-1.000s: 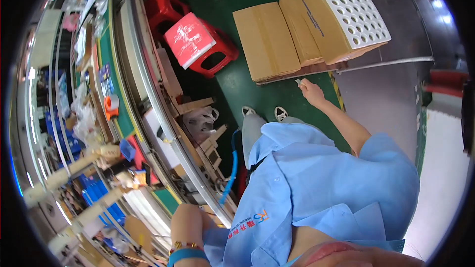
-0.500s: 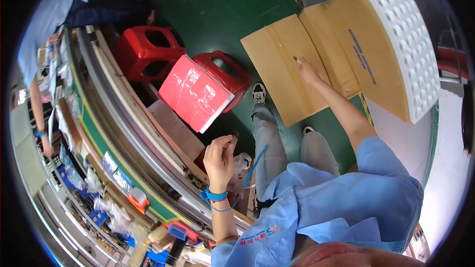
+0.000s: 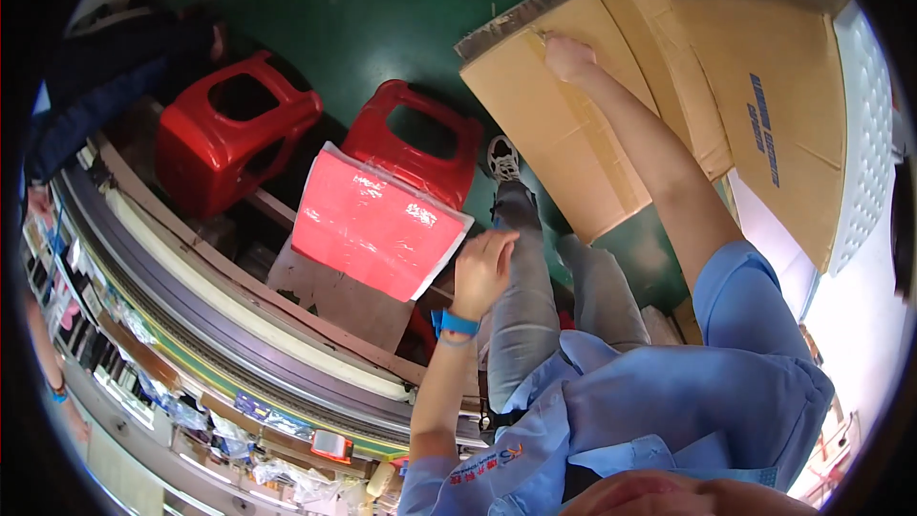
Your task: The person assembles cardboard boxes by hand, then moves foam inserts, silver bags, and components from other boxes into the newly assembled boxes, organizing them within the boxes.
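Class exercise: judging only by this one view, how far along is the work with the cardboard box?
Done: the right hand has reached the flat top of the cardboard box and rests on it. In hand: the left hand is raised, empty, beside the red plastic-wrapped pack on a red stool. Left: the box sits closed on the green floor, not lifted.

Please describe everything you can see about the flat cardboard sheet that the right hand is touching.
The cardboard sheet is plain brown, flat and roughly rectangular, with a worn, greyish far edge. It lies low over the green floor, beside a stack of other brown cardboard, and partly overlaps it. The right hand rests on its far end, near the upper edge; the forearm stretches above the sheet. Its near corner ends close to the person's knees. Whether the fingers grip the edge cannot be told.
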`<state>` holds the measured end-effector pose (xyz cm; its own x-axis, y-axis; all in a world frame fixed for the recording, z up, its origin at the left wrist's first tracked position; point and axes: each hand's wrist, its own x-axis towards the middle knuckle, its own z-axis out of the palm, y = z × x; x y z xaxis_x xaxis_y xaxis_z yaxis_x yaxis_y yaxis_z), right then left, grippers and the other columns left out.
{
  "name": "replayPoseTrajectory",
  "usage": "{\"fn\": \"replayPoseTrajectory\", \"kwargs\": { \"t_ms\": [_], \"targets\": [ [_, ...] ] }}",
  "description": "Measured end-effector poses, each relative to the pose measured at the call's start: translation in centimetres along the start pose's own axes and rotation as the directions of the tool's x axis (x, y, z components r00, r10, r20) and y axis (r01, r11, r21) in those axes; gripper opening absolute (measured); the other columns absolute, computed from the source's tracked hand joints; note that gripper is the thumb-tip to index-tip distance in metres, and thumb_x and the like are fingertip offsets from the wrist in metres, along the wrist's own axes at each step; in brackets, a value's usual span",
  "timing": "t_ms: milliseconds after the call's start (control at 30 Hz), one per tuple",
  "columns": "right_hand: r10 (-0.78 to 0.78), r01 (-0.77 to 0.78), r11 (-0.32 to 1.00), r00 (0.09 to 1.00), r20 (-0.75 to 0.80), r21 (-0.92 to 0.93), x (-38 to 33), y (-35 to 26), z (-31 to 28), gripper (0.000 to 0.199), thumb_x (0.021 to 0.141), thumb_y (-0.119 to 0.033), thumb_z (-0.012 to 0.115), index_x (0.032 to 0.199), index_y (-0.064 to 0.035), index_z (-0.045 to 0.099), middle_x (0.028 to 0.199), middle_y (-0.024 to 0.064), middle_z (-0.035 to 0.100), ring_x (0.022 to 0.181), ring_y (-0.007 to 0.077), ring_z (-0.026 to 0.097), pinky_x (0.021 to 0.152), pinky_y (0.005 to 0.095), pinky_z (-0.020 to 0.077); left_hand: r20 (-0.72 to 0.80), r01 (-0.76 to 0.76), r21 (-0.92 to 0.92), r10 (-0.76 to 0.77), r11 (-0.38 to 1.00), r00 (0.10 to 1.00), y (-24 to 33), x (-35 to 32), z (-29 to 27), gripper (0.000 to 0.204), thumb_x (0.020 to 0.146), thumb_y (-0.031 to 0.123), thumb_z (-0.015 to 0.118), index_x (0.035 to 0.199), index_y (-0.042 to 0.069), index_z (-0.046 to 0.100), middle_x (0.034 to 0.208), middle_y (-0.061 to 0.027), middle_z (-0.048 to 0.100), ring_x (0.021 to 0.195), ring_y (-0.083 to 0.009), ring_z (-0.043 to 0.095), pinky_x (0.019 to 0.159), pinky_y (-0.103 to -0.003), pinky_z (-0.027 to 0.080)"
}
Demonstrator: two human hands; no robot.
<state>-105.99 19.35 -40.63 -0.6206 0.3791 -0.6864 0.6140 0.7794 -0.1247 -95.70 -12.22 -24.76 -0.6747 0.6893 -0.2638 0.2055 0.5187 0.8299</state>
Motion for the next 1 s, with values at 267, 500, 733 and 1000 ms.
{"fn": "replayPoseTrajectory", "kwargs": {
  "t_ms": [267, 500, 733, 1000],
  "targets": [
    [0.022, -0.017, 0.999, 0.981, 0.195, -0.027, -8.9, 8.6, 6.9, 0.025, 0.079, -0.013, 0.043, 0.098, 0.0003, 0.055, 0.098, 0.0177, 0.062, 0.088, 0.0305, 0.062, 0.07, 0.0416, 0.051, 0.32, -0.347, 0.31, 0.246, 0.885, 0.915, -3.4, 11.5, 6.0, 0.034, 0.07, 0.022, 0.067, 0.099, 0.009, 0.052, 0.1, -0.0083, 0.056, 0.091, -0.0272, 0.053, 0.078, -0.042, 0.039],
    [0.061, -0.059, 0.998, 0.989, 0.132, -0.015, -21.1, 19.0, 17.0, 0.026, 0.078, -0.011, 0.045, 0.1, -0.0003, 0.051, 0.072, 0.0139, 0.064, 0.07, 0.0308, 0.064, 0.058, 0.0428, 0.0506, 0.565, -0.642, 0.434, 0.364, 0.632, 0.741, -3.5, 16.5, 16.0, 0.054, 0.066, 0.025, 0.071, 0.113, 0.009, 0.05, 0.124, -0.0076, 0.043, 0.118, -0.024, 0.039, 0.097, -0.047, 0.03],
    [0.244, -0.252, 0.968, 0.93, 0.276, -0.007, -29.5, 25.5, 22.5, 0.024, 0.079, -0.011, 0.044, 0.101, -0.0036, 0.048, 0.071, 0.015, 0.063, 0.068, 0.0325, 0.063, 0.057, 0.045, 0.0495, 0.663, -0.741, 0.387, 0.393, 0.549, 0.637, -1.6, 16.4, 23.5, 0.053, 0.058, 0.023, 0.076, 0.103, 0.007, 0.052, 0.108, -0.0066, 0.049, 0.107, -0.0235, 0.045, 0.1, -0.046, 0.028],
    [0.368, -0.371, 0.826, 0.925, 0.092, 0.424, -27.2, 28.6, 18.0, 0.03, 0.087, -0.035, 0.045, 0.107, -0.0126, 0.043, 0.08, 0.0202, 0.062, 0.078, 0.0407, 0.059, 0.062, 0.0478, 0.0457, 0.749, -0.762, 0.485, 0.246, 0.43, 0.615, 0.1, 17.8, 25.3, 0.049, 0.061, 0.035, 0.074, 0.098, 0.01, 0.053, 0.1, -0.007, 0.051, 0.103, -0.0243, 0.047, 0.097, -0.044, 0.031]
  ]
}}
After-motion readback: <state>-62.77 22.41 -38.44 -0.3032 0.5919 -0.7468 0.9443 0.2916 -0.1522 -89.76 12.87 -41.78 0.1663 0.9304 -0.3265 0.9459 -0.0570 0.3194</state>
